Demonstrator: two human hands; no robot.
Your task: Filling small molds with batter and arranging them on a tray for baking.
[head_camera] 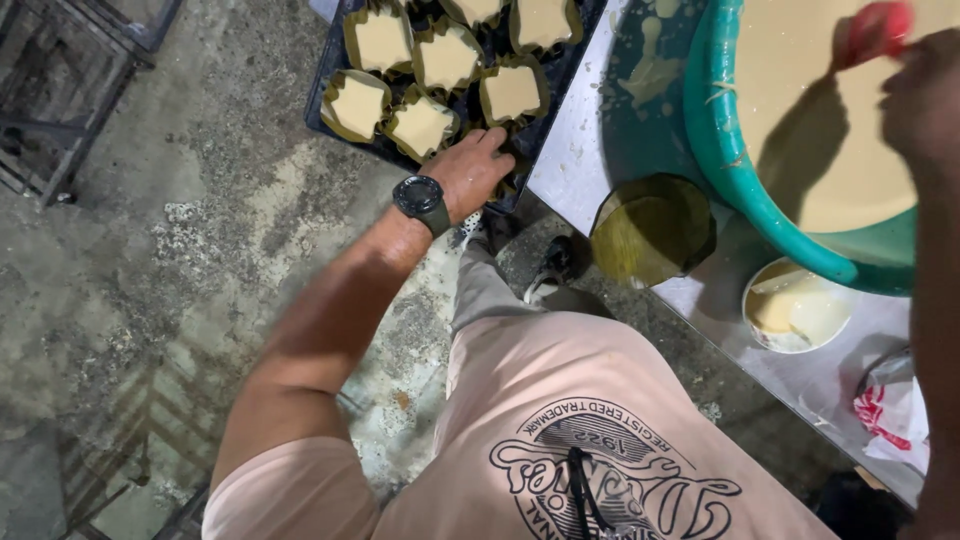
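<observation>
Stained concrete floor (200, 250) under us, steel table (580, 150) at 2 o'clock. Our left hand (470, 175), wristwatch (422, 200) on it, rests palm-down on near edge of dark tray (330, 95) at 12 o'clock, fingers flat, gripping nothing, touching leaf cups of batter (420, 125). Our right hand (920, 100) at 3 o'clock closed around red handle (875, 30) over teal batter basin (740, 170). Empty leaf cups (650, 230) and small white bowl (795, 305) on table beside basin.

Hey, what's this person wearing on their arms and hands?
The left hand is bare, with a chunky black wristwatch with a round dial on the wrist. The forearm is uncovered up to a short pale pink sleeve. The right hand shows no glove; it is partly cut off.
</observation>
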